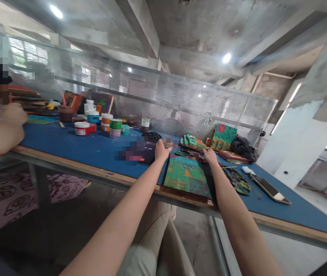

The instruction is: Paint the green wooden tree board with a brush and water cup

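My left hand is closed around a small round jar with a brownish look, above the blue table. My right hand is closed at the right end of a dark, paint-smeared palette; its fingertips are small and partly hidden. Between my forearms, at the table's front edge, lies a green and blue painted panel with yellow and reddish patches. A tablet with a lit screen lies left of my left hand. Another paint-covered palette is right of my right forearm, with a thin brush near it.
Paint jars and bottles stand to the left. Painted panels, a dark cloth and a phone are on the right. A perforated metal screen runs behind the blue table. Another person's arm rests at far left.
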`<state>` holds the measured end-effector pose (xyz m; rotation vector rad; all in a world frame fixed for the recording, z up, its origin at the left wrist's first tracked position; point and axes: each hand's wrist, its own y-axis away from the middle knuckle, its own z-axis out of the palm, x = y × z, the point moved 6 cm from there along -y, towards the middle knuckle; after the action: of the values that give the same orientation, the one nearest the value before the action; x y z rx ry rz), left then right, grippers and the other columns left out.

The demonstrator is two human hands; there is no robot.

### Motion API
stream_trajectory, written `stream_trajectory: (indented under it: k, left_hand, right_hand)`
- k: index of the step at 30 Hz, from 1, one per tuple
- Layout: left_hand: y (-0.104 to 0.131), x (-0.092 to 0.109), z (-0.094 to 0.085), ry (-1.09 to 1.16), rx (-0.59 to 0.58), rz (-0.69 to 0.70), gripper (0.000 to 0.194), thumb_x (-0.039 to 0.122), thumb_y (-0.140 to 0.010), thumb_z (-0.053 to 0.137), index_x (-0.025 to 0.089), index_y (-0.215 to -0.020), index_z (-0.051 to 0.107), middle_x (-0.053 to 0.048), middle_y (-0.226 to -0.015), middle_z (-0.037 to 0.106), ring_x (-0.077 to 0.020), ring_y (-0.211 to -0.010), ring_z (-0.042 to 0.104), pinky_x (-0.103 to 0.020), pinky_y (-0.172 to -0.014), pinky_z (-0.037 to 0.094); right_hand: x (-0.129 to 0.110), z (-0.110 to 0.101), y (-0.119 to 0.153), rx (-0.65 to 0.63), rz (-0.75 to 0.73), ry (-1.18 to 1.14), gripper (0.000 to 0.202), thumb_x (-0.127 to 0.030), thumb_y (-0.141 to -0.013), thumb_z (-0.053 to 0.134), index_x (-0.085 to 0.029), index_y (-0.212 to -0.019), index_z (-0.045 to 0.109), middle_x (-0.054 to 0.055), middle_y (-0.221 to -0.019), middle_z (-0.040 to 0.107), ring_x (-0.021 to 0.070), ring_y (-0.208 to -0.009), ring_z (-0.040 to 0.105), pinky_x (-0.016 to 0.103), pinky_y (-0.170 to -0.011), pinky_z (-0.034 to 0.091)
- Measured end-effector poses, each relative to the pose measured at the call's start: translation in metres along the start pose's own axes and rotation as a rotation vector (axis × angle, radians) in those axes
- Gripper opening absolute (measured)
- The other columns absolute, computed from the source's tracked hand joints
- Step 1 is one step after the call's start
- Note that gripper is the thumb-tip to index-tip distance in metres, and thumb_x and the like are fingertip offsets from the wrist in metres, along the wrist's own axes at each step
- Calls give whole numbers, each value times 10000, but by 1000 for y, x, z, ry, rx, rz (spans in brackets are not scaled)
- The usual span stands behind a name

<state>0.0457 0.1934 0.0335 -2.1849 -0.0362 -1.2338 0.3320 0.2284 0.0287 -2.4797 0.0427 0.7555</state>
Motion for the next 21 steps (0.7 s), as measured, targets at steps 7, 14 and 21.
stream_trajectory:
  k: [7,14,21]
  left_hand:
    - [1,1,-1,9,3,-5,566,189,-681,736,112,-1179,477,-187,-1218,579,-285,-1163,548,-369,-980,442]
    - [0,-1,0,30,14,-2,537,167,-671,734,148,-1148,485,-149,-1178,598,-265,-1129,568,-358,-957,453]
    - [-1,-2,1,25,13,-7,533,163,-669,737,149,-1133,475,-138,-1173,590,-251,-1133,561,-345,-957,439]
  right_hand:
    - [-2,-10,6,28,126,-129,312,-355,-915,562,-166,-1163,573,78,-1172,597,199,-997,607,419,-854,516]
    - [-44,-25,12,105,-6,-396,384,-456,-868,441,-141,-862,660,109,-884,704,232,-900,633,301,-766,473]
    - [-94,8,32,-176,-225,-606,395,-544,-720,569,-162,-693,668,30,-676,657,163,-625,582,254,-553,457]
